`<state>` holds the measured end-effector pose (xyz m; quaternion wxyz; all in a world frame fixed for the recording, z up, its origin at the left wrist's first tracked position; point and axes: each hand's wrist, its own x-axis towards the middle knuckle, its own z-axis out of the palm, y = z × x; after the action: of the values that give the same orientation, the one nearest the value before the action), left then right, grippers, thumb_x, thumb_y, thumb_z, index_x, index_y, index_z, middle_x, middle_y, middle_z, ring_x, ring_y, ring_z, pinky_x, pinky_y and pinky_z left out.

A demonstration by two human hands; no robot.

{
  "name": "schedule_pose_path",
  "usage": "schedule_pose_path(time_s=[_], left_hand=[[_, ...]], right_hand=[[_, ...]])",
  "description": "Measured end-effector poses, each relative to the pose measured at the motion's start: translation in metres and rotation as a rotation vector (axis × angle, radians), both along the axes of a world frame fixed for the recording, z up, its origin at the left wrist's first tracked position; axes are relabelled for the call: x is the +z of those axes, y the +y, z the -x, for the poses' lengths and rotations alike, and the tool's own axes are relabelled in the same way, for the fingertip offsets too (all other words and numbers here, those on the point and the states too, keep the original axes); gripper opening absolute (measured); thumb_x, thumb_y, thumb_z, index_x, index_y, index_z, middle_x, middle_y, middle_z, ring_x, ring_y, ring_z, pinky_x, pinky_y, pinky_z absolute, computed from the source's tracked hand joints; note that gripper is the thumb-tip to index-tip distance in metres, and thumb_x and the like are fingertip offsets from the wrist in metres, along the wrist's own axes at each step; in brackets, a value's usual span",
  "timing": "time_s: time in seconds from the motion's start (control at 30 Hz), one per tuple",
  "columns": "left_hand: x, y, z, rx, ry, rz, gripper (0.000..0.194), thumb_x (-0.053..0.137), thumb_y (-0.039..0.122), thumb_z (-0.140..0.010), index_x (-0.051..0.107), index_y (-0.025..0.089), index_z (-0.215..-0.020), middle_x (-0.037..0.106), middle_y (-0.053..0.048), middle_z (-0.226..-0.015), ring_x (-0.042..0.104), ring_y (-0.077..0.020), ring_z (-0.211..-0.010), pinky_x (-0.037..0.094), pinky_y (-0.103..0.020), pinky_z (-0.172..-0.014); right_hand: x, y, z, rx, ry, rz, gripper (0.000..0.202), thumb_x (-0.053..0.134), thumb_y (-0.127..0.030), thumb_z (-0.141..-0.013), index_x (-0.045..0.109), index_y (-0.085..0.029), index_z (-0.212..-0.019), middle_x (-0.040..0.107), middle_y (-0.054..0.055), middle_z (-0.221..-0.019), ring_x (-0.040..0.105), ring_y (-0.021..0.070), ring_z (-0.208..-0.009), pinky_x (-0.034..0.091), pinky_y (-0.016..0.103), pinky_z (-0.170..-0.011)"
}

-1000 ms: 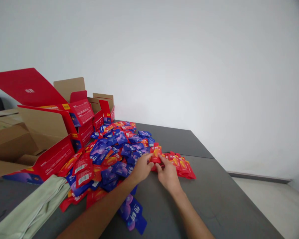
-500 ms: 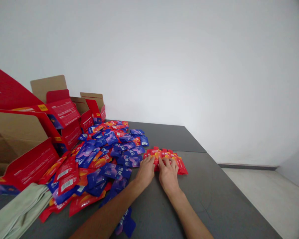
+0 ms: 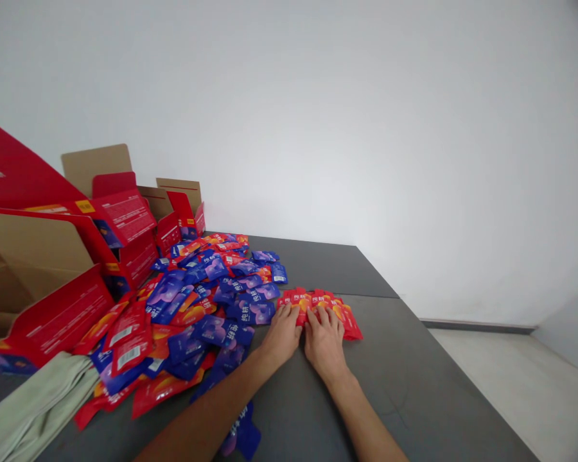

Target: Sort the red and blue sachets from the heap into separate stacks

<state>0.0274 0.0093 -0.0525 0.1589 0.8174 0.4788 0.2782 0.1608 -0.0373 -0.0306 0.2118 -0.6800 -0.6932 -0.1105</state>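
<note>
Both hands lie side by side at the near edge of a row of overlapping red packets (image 3: 324, 300), which rests on the dark table (image 3: 428, 391) to the right of a loose heap. The left hand (image 3: 282, 330) touches the row's left part and the right hand (image 3: 324, 335) its middle; the fingers of each are bent and close together on the packets, though whether they pinch any cannot be told. A blue packet (image 3: 251, 312) lies just beside the left hand, at the edge of the mixed red-and-blue heap (image 3: 183, 308). Beyond the heap, at left, stand open red cartons (image 3: 67, 308), with a pale green cloth (image 3: 38, 401) nearer.
</note>
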Motion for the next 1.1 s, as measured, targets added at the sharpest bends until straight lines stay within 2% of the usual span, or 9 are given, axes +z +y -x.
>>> schedule_pose_path(time_s=[0.17,0.37,0.5,0.63,0.8,0.9,1.0,1.1], left_hand=[[0.007,-0.004,0.000,0.025,-0.020,0.002,0.052,0.047,0.019,-0.080,0.052,0.014,-0.132,0.049,-0.014,-0.142,0.040,-0.0265,-0.134,0.029,-0.039,-0.114],[0.022,-0.013,0.005,0.012,-0.035,0.022,0.054,0.048,0.015,-0.076,0.053,0.015,-0.131,0.047,-0.014,-0.143,0.035,-0.0271,-0.137,0.026,-0.041,-0.116],[0.034,-0.020,0.018,0.001,-0.048,-0.014,0.051,0.047,0.015,-0.077,0.055,0.016,-0.128,0.050,-0.014,-0.140,0.039,-0.0262,-0.134,0.027,-0.041,-0.116],[0.040,-0.023,0.037,0.064,-0.020,-0.065,0.047,0.047,0.014,-0.077,0.058,0.018,-0.123,0.053,-0.013,-0.134,0.043,-0.0250,-0.129,0.032,-0.039,-0.111],[0.040,-0.019,0.076,0.179,0.096,-0.082,0.041,0.045,0.015,-0.082,0.061,0.018,-0.120,0.055,-0.013,-0.133,0.045,-0.0244,-0.127,0.034,-0.038,-0.108],[0.042,-0.011,0.112,0.278,0.170,-0.110,0.036,0.044,0.014,-0.084,0.064,0.015,-0.114,0.059,-0.014,-0.127,0.050,-0.0259,-0.121,0.035,-0.039,-0.105],[0.047,-0.002,0.152,0.414,0.249,-0.105,0.032,0.040,0.013,-0.088,0.068,0.015,-0.103,0.066,-0.014,-0.110,0.057,-0.0254,-0.107,0.038,-0.039,-0.098],[0.049,0.004,0.187,0.517,0.303,-0.095,0.030,0.040,0.015,-0.088,0.069,0.015,-0.096,0.068,-0.014,-0.100,0.058,-0.0265,-0.101,0.038,-0.040,-0.095]], right_hand=[[0.000,0.000,0.002,0.001,0.009,-0.023,0.040,0.043,-0.024,-0.091,0.060,-0.024,-0.127,0.051,0.013,-0.138,0.036,0.0332,-0.130,0.027,0.050,-0.103],[0.006,-0.004,0.011,0.010,0.011,-0.060,0.040,0.046,-0.023,-0.089,0.060,-0.024,-0.126,0.049,0.011,-0.139,0.034,0.0331,-0.131,0.027,0.049,-0.104],[0.012,-0.005,0.024,0.051,0.016,-0.063,0.039,0.049,-0.023,-0.087,0.061,-0.024,-0.124,0.050,0.010,-0.139,0.034,0.0339,-0.130,0.027,0.050,-0.104],[0.016,-0.002,0.043,0.107,0.032,-0.070,0.038,0.051,-0.024,-0.085,0.063,-0.023,-0.121,0.051,0.010,-0.139,0.034,0.0335,-0.130,0.028,0.049,-0.105],[0.017,0.006,0.078,0.190,0.112,-0.089,0.036,0.046,-0.020,-0.088,0.065,-0.025,-0.118,0.055,0.009,-0.134,0.038,0.0308,-0.127,0.032,0.048,-0.102],[0.017,0.009,0.105,0.251,0.161,-0.091,0.035,0.044,-0.019,-0.090,0.066,-0.026,-0.116,0.056,0.008,-0.132,0.041,0.0295,-0.124,0.034,0.046,-0.101],[0.018,0.009,0.131,0.291,0.196,-0.088,0.034,0.044,-0.020,-0.091,0.067,-0.026,-0.116,0.056,0.009,-0.131,0.041,0.0296,-0.124,0.036,0.046,-0.099],[0.017,0.008,0.152,0.326,0.233,-0.090,0.034,0.045,-0.020,-0.091,0.067,-0.025,-0.116,0.056,0.010,-0.130,0.042,0.0297,-0.123,0.037,0.045,-0.098]])
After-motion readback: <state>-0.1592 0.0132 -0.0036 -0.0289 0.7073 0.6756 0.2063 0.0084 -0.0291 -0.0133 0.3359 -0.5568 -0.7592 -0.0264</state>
